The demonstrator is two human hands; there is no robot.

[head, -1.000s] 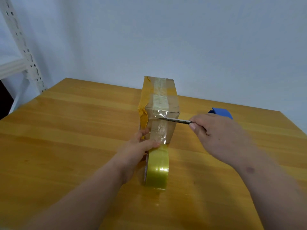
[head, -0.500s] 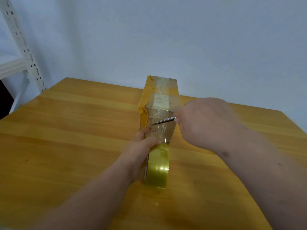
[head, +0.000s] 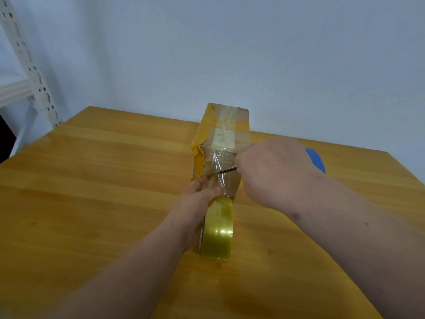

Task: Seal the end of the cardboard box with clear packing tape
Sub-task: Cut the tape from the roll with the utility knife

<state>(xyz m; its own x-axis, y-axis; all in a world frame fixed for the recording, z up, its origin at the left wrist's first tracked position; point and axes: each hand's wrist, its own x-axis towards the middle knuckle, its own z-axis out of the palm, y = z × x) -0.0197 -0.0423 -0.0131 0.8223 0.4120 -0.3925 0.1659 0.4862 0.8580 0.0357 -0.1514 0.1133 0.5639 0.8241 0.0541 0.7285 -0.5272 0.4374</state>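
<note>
A long cardboard box (head: 230, 127) lies on the wooden table (head: 92, 180), its near end facing me and patched with yellow and clear tape. A strip of clear tape (head: 218, 166) runs down that end face to the yellowish tape roll (head: 218, 229), which stands on edge just in front of the box. My left hand (head: 195, 203) grips the roll at its top, fingers against the box's lower edge. My right hand (head: 273, 171) is closed around a thin metal blade (head: 226, 169) whose tip lies across the tape strip on the end face.
A blue object (head: 316, 160) lies on the table behind my right hand, partly hidden. A white slotted metal shelf upright (head: 30, 65) stands off the table's far left corner. A plain wall rises behind the table's back edge.
My right hand has moved left and closer to the box end, bringing the blade from the upper edge of the face down across the tape strip. My left hand and the roll have stayed put.
</note>
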